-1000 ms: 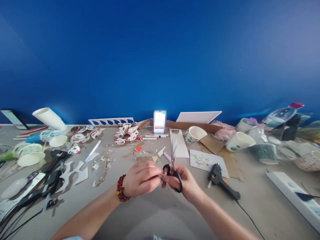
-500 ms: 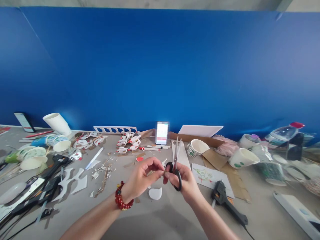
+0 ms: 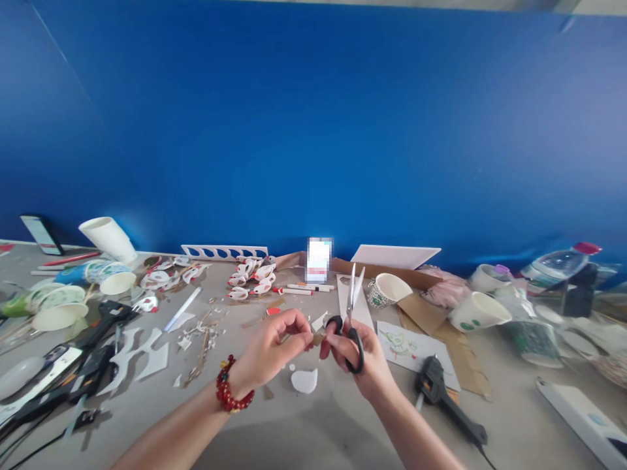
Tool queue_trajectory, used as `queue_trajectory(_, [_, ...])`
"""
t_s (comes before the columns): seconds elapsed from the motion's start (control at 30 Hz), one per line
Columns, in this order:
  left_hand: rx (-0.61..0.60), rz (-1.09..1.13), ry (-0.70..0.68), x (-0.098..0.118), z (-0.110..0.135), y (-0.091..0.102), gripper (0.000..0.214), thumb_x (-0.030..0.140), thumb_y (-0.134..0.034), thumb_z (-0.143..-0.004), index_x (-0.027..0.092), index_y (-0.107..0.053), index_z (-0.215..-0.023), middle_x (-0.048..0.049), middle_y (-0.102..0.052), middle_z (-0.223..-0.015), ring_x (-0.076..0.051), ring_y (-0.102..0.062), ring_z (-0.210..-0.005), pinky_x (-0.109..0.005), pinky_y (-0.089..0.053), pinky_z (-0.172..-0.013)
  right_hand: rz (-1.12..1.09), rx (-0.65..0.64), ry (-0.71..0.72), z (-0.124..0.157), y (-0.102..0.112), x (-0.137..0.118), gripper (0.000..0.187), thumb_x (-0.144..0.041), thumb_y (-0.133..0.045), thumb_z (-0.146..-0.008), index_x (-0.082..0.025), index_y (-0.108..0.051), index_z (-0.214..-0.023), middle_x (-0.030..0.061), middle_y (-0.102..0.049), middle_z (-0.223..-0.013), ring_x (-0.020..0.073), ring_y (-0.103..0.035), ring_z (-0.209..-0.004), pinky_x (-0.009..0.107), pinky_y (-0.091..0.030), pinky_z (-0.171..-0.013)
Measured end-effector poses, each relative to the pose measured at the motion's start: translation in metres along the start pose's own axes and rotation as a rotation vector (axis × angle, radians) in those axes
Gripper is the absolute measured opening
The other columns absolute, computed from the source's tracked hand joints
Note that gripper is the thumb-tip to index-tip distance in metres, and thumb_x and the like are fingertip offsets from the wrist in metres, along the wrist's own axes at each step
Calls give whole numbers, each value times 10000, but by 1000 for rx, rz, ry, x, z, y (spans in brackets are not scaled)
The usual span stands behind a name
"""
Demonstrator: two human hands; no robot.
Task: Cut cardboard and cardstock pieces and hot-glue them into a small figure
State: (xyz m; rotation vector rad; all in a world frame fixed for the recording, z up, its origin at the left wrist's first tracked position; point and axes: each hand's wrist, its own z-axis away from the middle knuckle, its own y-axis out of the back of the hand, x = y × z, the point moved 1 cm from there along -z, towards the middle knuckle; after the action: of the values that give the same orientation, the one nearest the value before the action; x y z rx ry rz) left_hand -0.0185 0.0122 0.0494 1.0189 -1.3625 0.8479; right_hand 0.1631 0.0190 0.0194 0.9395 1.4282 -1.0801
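Observation:
My left hand (image 3: 274,347), with red beads round its wrist, is closed in a pinch at the edge of a small brown piece (image 3: 318,339) that looks like cardboard. Facing it, my right hand (image 3: 371,358) grips black-handled scissors (image 3: 351,301), whose blades point away from me and stand slightly apart. The right fingertips lie close by the brown piece; whether they touch it I cannot tell. Below the hands lies a white rounded cutout (image 3: 304,381) on the grey table (image 3: 313,431). A red-and-white scrap (image 3: 273,311) is just beyond my left hand.
Painted white cutouts (image 3: 252,277) cluster at the back, beside markers (image 3: 309,288) and a propped phone (image 3: 319,261). On the right are a paper cup (image 3: 390,289), a bird drawing (image 3: 416,352) and a glue gun (image 3: 448,398). Scraps (image 3: 202,339) and another glue gun (image 3: 100,329) lie left.
My hands have drawn slightly apart, showing more of the brown piece. The scissors have shifted a little right, and their blades are spread wider.

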Motion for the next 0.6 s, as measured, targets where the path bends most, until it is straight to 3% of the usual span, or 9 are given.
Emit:
queue_trajectory(0.17, [8,-19,3,-2,-1,-1,175,299,-573,-879,162,-556,-772,-9,-563,-736,-127,-511,-701,-219,-390,-618,23,3,-3,-1,1,3,274,-400,-664,-813,-151,-630,-705,-2,-598,-545,68,-346,-430,201,-250,-417])
queue_trajectory(0.33, [10,-7,14,-2,-2,-2,190,322,-572,-877,169,-556,-766,-14,-586,-727,-141,-541,-718,-238,-415,-657,95,27,3,-2,1,1,237,-364,-675,-783,-165,-608,-672,27,-664,-614,80,-366,-452,200,-263,-420])
queue_trajectory(0.5, [21,44,32,2,-1,-1,250,359,-482,-928,167,-606,-827,-32,-644,-761,-159,-589,-755,-261,-440,-703,118,96,26,-2,-1,-4,207,-347,-667,-759,-180,-590,-663,-9,-611,-528,96,-399,-453,202,-275,-429])
queue_trajectory(0.6, [5,39,54,-1,-1,-1,197,349,-553,-893,168,-599,-831,-29,-636,-771,-154,-575,-755,-253,-438,-689,126,98,47,-2,-2,-5,196,-346,-653,-773,-181,-595,-684,-2,-627,-549,104,-434,-472,207,-302,-445])
